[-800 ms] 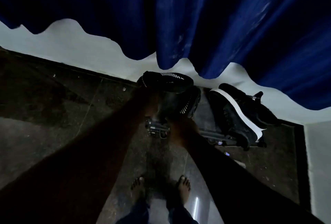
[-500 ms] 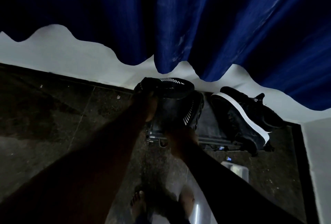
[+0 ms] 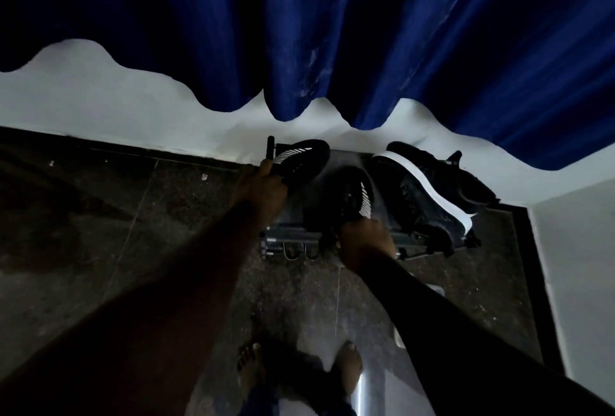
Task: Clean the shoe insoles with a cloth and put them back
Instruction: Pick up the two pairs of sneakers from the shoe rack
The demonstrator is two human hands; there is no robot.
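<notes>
Fingers [image 3: 267, 167] of the left hand [image 3: 263, 191] curl round one white-striped shoe [image 3: 304, 161], the right hand [image 3: 364, 244] grips its mate [image 3: 349, 194].

Left forearm [image 3: 199, 282] bare. Feet [image 3: 249, 369] bare. Blue trouser legs [image 3: 263, 406]. Right forearm [image 3: 466, 332] too dark to judge sleeve.

A shoe pair [image 3: 429, 202] sits on the rack's [image 3: 293, 236] right end
</notes>
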